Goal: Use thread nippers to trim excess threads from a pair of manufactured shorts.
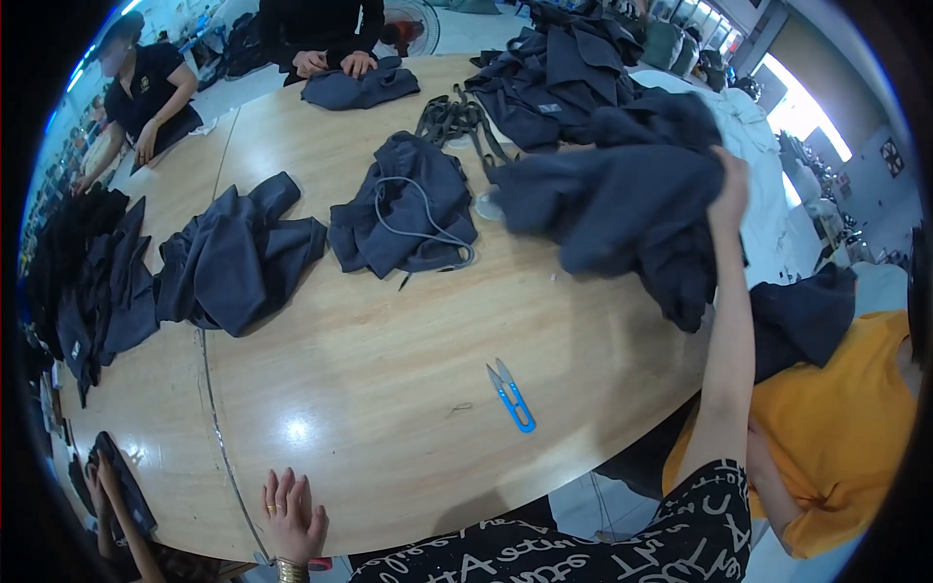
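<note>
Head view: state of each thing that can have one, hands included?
Left hand: empty, palm down
Right hand: closed on the held garment
Held garment: bunched, blurred
Thread snips: open, blades apart
Corded garment: crumpled
Drawstring: loosely looped
Garment pile: heaped
Fan: can't tell if spinning

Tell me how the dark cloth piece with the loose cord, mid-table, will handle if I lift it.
Likely floppy: the corded piece lies slumped in soft folds, and similar cloth in the right hand sags. Its cord may dangle or snag, since it loops loosely over the folds. Probably won't roll: it lies in a flattened heap.
</note>
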Demonstrator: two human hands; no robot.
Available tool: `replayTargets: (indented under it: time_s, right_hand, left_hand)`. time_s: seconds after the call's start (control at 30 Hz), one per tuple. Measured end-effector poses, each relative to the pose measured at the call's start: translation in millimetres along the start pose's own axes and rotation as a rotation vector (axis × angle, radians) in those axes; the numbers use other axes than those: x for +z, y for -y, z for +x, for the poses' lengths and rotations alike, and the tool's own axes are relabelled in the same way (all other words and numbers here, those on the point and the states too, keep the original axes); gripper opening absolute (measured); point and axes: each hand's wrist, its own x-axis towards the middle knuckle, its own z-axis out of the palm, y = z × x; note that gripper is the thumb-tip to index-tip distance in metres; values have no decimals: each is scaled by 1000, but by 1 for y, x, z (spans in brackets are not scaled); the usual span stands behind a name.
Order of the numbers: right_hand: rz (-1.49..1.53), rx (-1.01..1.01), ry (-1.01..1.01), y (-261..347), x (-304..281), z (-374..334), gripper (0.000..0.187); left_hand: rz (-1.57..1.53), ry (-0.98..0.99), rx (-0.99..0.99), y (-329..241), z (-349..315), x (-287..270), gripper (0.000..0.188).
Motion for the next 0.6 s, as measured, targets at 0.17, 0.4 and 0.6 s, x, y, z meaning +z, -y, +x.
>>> replayTargets:
  time_s: [0.17,0.4,0.6]
  right_hand:
    - [-184,105,-255,-18,-104,-36,41]
    - [-520,275,-83,-12,-126,-173,31]
    - [-713,111,638,49,-85,-184,41]
  left_hand:
    - [12,34,-5,0,1,0,51]
    - [2,38,17,-14,-1,-4,51]
    - [17,2,-15,-2,-8,-2,52]
